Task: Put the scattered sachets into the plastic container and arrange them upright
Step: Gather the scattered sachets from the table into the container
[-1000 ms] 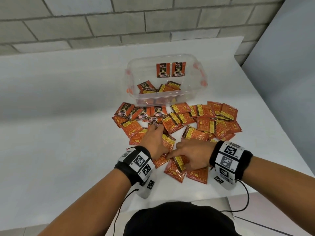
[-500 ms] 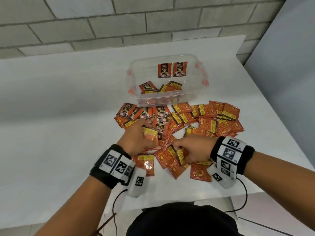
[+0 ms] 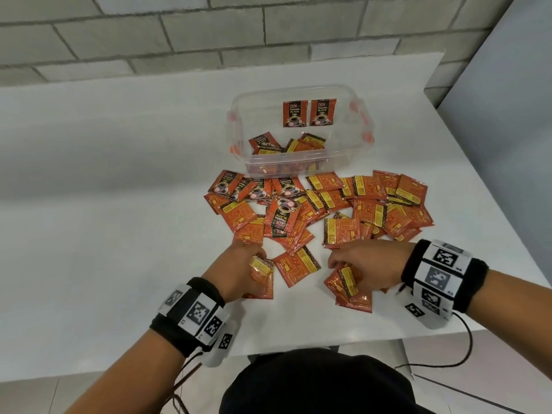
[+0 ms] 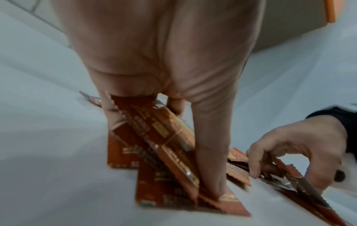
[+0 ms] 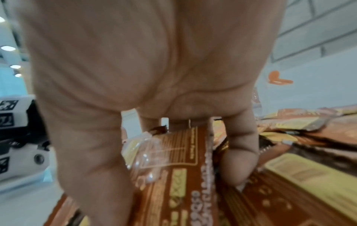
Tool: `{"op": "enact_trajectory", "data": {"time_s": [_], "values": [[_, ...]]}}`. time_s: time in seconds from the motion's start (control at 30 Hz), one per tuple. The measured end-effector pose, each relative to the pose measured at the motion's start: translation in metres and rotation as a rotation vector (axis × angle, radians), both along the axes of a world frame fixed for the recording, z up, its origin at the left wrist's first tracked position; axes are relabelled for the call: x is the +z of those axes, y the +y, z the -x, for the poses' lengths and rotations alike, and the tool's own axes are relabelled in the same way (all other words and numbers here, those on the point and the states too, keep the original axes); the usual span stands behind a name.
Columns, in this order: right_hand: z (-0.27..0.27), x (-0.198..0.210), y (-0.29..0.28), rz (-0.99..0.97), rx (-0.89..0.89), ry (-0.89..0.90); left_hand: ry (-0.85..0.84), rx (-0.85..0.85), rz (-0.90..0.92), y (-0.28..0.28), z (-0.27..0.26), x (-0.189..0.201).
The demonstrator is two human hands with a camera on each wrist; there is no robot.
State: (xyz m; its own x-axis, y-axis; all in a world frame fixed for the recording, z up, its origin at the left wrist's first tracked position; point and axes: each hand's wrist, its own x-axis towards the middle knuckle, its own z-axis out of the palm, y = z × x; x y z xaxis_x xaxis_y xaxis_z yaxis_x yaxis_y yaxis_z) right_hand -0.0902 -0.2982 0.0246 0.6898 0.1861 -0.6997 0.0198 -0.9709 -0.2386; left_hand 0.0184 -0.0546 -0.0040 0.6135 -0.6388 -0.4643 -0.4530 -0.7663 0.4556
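Two small bunches had come off the worktop [image 3: 89, 222] pile since a second earlier: left hand [image 3: 239, 271] and right hand [image 3: 369, 268] each gripped sachets [image 3: 346, 283], container [image 3: 363, 150] mostly unfilled ahead.

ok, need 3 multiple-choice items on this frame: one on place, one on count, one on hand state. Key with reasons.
1. Where does the plastic container sit relative to the pile of sachets on the table?
A. beyond the pile, toward the wall
B. at the near table edge
C. left of both hands

2. How many sachets stand upright against the container's far wall?
A. none
B. two
C. five

3. What is the left hand doing?
A. lying flat and empty
B. gripping a few sachets
C. holding the container

Key: 1 A, the container sits between pile and brick wall. 2 B, two upright sachets stand side by side. 3 B, the left wrist view shows fingers clamped on a bundle.
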Motion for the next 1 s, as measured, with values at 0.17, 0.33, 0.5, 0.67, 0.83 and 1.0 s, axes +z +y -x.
{"op": "enact_trajectory", "data": {"time_s": [0.17, 0.33, 0.5, 0.67, 0.83, 1.0], "values": [[0.001, 0.001, 0.003, 0.050, 0.056, -0.031, -0.040, 0.002, -0.013, -0.006, 0.001, -0.002], [-0.004, 0.001, 0.002, 0.055, 0.051, -0.062, -0.106, 0.006, 0.013, -0.009, 0.000, -0.003], [-0.006, 0.003, 0.000, 0.046, 0.009, -0.019, -0.183, -0.011, 0.030, -0.012, -0.006, 0.000], [-0.005, 0.002, -0.008, -0.095, -0.107, 0.024, -0.110, 0.049, 0.103, -0.014, -0.009, 0.013], [-0.010, 0.012, -0.014, -0.316, -0.270, 0.048, 0.060, 0.198, 0.324, -0.008, -0.019, 0.034], [-0.040, 0.049, -0.029, -0.608, -0.606, -0.165, 0.131, 0.432, 0.601, -0.017, -0.052, 0.069]]}}
